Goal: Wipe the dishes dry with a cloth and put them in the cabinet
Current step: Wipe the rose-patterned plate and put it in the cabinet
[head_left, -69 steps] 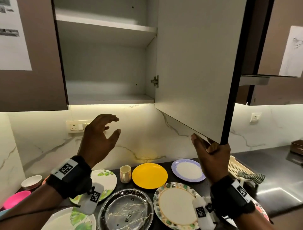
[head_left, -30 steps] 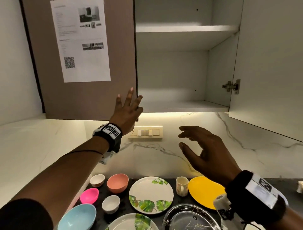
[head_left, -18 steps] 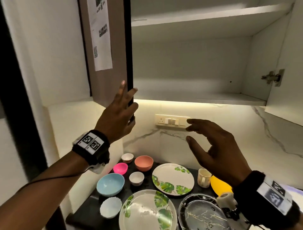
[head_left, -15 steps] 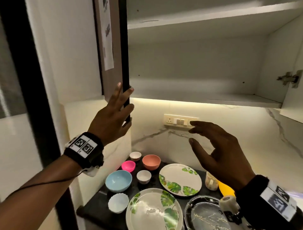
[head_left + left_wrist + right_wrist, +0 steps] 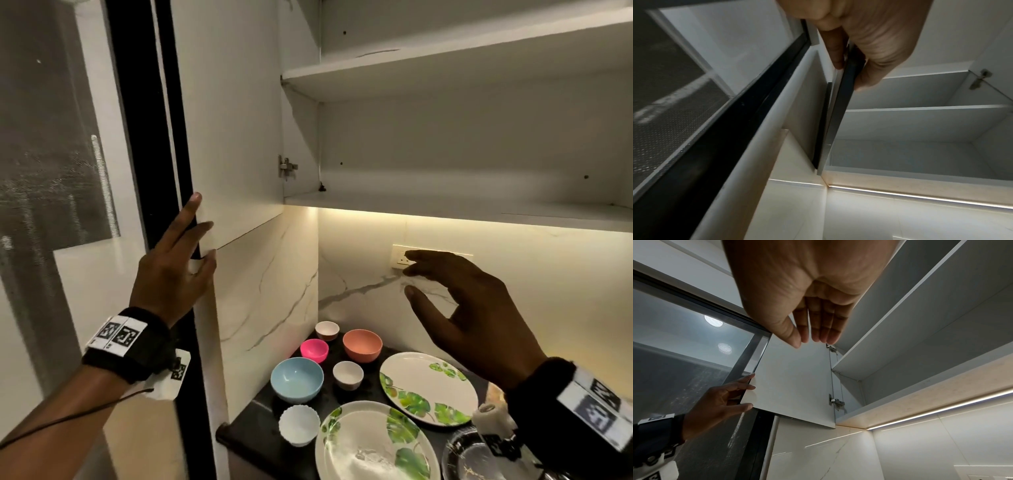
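Observation:
The wall cabinet stands open, its lower shelf (image 5: 445,205) and upper shelf (image 5: 445,58) bare. My left hand (image 5: 200,233) pinches the free edge of the white left door (image 5: 236,120), thumb on the inner face and fingers behind; the left wrist view shows the door edge (image 5: 838,113) between them. My right hand (image 5: 411,274) hovers open under the shelf, holding nothing. On the black counter (image 5: 253,428) below lie two leaf-print plates (image 5: 428,387), a blue bowl (image 5: 296,378), a pink bowl (image 5: 314,349), a salmon bowl (image 5: 362,345) and small white bowls (image 5: 347,374). No cloth is in view.
A black-framed glass pane (image 5: 137,137) stands right behind the swung-out door at the left. A marble side wall (image 5: 267,291) closes the counter's left end. A wall socket (image 5: 400,260) sits behind my right fingers. A clear glass plate (image 5: 472,462) lies at the bottom right.
My right hand let go of the right door and now hovers. My left hand took the left door's edge and swung it wide open to the left; my view turned left.

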Tool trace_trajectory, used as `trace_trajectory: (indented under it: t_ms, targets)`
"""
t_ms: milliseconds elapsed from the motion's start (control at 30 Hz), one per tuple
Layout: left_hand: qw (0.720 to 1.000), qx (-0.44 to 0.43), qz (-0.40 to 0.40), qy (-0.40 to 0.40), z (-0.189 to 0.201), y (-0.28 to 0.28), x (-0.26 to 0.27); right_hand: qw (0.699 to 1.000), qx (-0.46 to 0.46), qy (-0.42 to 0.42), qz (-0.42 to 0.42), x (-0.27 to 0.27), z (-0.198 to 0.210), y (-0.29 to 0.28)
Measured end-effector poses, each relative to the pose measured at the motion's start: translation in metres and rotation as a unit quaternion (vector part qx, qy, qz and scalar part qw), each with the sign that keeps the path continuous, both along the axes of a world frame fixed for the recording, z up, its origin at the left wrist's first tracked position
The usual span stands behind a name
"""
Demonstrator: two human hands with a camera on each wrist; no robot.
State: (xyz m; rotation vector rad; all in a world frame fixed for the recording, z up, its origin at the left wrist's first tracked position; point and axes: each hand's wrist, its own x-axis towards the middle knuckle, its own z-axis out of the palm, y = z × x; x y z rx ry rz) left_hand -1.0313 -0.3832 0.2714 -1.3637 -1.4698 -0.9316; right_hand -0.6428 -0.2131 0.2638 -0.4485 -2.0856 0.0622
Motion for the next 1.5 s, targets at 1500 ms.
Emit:
trace_trajectory:
  t_ms: [1500]
  targets:
    - [0.735, -0.313, -0.587, -0.130, -0.185, 0.169, 0.458, 0.889, -0.214, 0.051, -0.402, 0.363, -0.160, -0.133]
